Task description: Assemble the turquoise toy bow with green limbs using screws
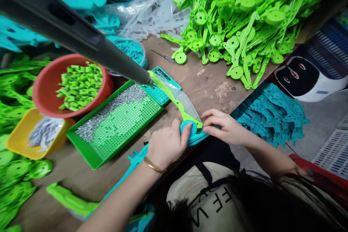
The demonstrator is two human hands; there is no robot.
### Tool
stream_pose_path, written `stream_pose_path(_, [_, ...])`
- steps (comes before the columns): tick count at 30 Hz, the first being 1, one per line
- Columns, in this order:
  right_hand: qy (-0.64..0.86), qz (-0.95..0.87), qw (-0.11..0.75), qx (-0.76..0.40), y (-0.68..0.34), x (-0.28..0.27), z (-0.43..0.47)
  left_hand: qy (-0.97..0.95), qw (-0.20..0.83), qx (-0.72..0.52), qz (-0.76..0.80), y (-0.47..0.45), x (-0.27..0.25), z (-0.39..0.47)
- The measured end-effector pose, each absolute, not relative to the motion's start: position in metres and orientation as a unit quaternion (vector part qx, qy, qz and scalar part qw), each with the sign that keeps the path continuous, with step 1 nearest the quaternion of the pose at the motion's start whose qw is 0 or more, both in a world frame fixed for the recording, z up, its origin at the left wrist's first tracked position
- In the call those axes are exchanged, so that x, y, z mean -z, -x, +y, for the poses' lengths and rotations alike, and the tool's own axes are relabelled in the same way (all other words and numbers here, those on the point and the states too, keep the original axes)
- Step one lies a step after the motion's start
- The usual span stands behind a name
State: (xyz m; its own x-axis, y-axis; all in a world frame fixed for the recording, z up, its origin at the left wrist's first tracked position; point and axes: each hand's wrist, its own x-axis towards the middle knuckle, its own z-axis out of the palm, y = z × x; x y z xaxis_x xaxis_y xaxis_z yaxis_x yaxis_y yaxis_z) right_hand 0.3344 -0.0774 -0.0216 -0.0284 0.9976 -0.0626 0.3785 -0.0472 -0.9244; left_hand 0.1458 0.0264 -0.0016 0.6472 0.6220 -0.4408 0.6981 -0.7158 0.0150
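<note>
My left hand [167, 141], with a gold bangle at the wrist, is closed round a long turquoise plastic part [138, 157], its thumb pressing on the round turquoise disc [189, 127]. From the disc a lime-green curved strip [174, 98] with a translucent blade-shaped sheet [187, 101] points away from me. My right hand [224, 125] has its fingers bent and close together at the near end of the strip and sheet; the fingertips' exact hold is partly hidden. A dark power screwdriver [119, 56] slants in from the upper left, its tip at the strip's far end.
A green perforated tray [122, 130] holds small metal screws. Left of it stand a red bowl [40, 90] of green pieces and a yellow container [19, 139]. Lime-green parts [233, 25] pile up at the back right. Turquoise parts [272, 116] lie beyond the table's right edge.
</note>
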Motion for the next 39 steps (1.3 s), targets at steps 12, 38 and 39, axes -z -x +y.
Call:
stream_pose_path(12, [0.598,-0.378,0.422,-0.567,-0.330,0.038,-0.076,-0.910,0.111,0.192,0.351,-0.153,0.007,0.006])
stream_pose_path(38, [0.521,-0.747,-0.007,-0.413,-0.246,0.018,0.053,-0.871,0.149,-0.088,0.459,-0.004,0.046,-0.027])
stream_pose_path(39, [0.518,-0.743,-0.016,-0.424,-0.243,0.018,0.056,-0.873,0.141,-0.088,0.458,-0.006,0.046,-0.029])
